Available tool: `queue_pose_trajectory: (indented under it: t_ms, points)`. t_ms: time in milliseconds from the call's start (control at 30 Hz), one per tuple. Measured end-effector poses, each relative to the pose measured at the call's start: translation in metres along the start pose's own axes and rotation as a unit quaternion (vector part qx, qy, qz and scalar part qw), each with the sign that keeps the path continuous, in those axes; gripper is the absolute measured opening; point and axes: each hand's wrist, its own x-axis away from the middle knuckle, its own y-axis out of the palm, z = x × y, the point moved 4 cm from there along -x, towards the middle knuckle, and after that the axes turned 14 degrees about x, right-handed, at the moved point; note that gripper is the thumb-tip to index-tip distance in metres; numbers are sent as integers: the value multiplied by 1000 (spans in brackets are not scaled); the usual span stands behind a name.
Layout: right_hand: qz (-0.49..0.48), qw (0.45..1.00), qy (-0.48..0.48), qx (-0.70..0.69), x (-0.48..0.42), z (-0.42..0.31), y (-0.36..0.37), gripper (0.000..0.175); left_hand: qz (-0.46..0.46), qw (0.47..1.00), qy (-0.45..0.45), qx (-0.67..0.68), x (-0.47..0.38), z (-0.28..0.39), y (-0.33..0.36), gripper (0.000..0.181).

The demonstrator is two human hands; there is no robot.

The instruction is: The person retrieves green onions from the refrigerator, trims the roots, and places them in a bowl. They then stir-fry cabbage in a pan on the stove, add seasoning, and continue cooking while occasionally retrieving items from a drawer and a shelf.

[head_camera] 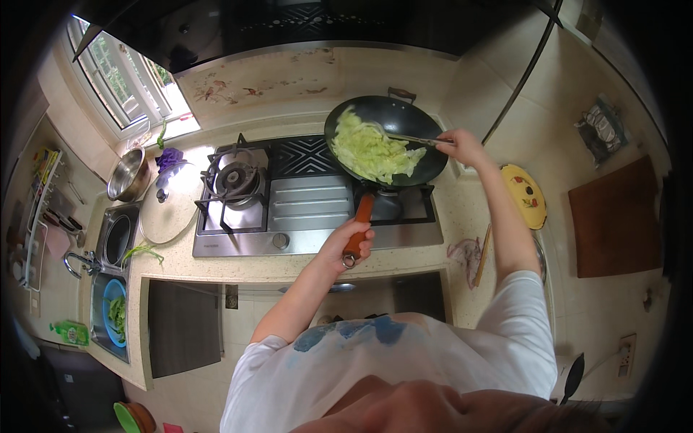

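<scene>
My left hand (346, 243) is wrapped around the orange-brown handle (366, 208) of a black wok (427, 116) over the right burner of the gas stove. My right hand (462, 146) grips the metal handle of a cooking utensil (414, 139). Its working end is among pale green, leafy vegetable pieces (368, 146), so I cannot tell its kind. The leaves are heaped on the left and middle of the wok, leaving dark metal bare at the right. A small second handle (401, 93) sits on the wok's far rim.
Left of the wok is a bare burner (236, 176). A glass lid (173, 208), steel bowl (129, 176) and sink (103, 238) with a blue basin (112, 303) lie further left. At right are a yellow lid (524, 197), a crumpled cloth-like item (464, 257) and a wooden stick (483, 257). A range hood (325, 27) hangs above.
</scene>
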Motion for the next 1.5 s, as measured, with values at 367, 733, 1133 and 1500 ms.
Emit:
queue_pose_trajectory:
  t_ms: [367,733,1133,1500]
  points:
    - [-63,988,-35,139,75,-88,-89,24,11,998,-15,65,-4,-3,-7,31]
    - [10,965,-256,53,25,-90,-112,24,-17,994,-25,103,-7,-1,-14,29]
    - [78,964,-253,24,36,-106,-111,15,-19,996,-8,91,-6,-2,-9,22]
    - [5,988,10,157,37,-51,-53,19,-4,993,-10,115,-8,-4,-13,28]
